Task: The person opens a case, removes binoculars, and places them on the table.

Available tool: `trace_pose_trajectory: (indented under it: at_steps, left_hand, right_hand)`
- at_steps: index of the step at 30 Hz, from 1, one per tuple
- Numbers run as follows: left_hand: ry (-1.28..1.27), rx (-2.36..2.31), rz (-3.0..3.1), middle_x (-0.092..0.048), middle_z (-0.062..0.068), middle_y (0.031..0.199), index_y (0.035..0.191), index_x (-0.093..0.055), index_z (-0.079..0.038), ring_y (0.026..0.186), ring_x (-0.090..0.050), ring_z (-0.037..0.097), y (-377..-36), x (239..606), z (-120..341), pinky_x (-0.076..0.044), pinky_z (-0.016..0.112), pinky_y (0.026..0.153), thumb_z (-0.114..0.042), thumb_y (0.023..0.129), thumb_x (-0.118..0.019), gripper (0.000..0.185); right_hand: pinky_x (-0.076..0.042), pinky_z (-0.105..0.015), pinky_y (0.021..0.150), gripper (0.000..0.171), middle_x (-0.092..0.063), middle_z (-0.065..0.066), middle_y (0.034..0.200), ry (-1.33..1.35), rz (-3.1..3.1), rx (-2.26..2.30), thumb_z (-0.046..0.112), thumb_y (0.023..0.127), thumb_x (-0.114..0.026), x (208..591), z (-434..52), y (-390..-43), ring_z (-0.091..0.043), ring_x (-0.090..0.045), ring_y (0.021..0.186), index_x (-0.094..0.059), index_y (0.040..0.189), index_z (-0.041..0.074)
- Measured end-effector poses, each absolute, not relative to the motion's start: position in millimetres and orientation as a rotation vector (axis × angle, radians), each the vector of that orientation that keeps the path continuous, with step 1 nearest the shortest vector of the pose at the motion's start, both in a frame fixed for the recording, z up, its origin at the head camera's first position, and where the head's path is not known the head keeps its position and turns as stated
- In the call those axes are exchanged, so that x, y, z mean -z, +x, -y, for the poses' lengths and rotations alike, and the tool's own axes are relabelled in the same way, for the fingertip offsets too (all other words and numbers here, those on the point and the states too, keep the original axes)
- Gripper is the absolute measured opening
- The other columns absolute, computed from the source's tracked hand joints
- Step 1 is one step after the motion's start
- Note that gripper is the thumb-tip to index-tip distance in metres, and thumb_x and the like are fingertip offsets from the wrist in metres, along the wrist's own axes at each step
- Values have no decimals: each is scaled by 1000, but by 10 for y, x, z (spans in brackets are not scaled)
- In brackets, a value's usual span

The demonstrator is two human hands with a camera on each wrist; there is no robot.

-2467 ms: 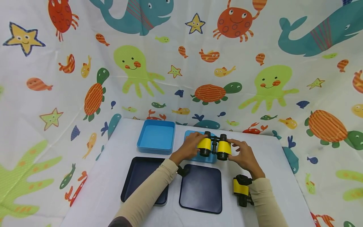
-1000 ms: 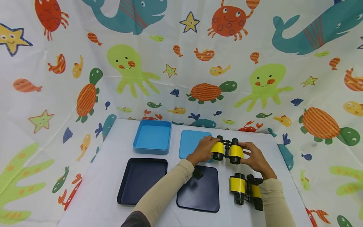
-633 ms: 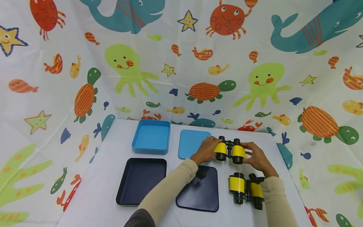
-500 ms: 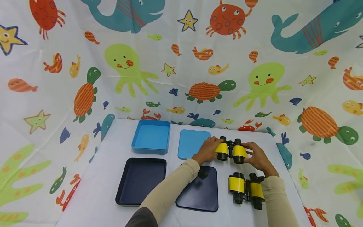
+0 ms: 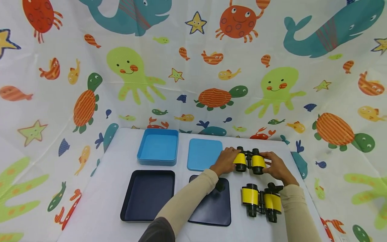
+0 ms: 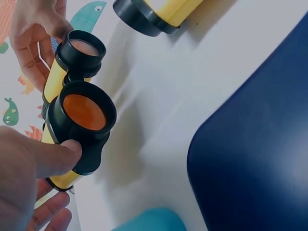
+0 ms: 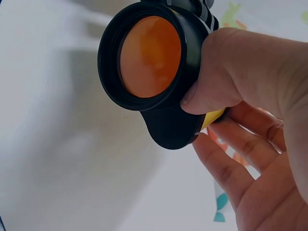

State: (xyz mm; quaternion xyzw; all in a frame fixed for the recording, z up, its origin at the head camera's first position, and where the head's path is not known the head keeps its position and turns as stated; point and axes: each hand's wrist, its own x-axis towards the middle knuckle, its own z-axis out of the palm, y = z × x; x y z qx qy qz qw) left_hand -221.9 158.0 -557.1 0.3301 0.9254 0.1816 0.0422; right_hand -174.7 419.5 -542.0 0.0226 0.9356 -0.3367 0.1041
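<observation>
Both hands hold one pair of yellow and black binoculars near the back right of the table. My left hand grips its left barrel, with the thumb pressed on the black casing near an orange lens in the left wrist view. On the other barrel, my right hand has its thumb beside the orange lens and its fingers behind. Whether the binoculars touch the tabletop, I cannot tell. A second pair of binoculars lies closer to the front, beside my right sleeve.
At the back left stands a light blue box, with a flat light blue lid to its right. In front are a dark navy tray and a navy lid, partly under my left forearm. A sea-animal printed cloth hangs behind.
The held binoculars have moved right, from over the light blue lid to the white tabletop beside it. Both hands have kept their grip. The second binoculars now show more fully.
</observation>
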Motion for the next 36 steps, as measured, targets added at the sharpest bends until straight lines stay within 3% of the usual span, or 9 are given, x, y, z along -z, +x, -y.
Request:
trace_pose_trajectory:
  at_steps: [36]
  left_hand:
    - [891,-506,-2867,-58,-2,155,161,-46,-24,140,-55,19,-2329,5798,-1797,-48,37,113,-30,102,-74,66]
  right_hand:
    - [-41,-64,117,79,-39,-33,157,233,-2734,920,-11,84,-74,5580,-4174,-1912,-54,-42,144,-41,156,-7]
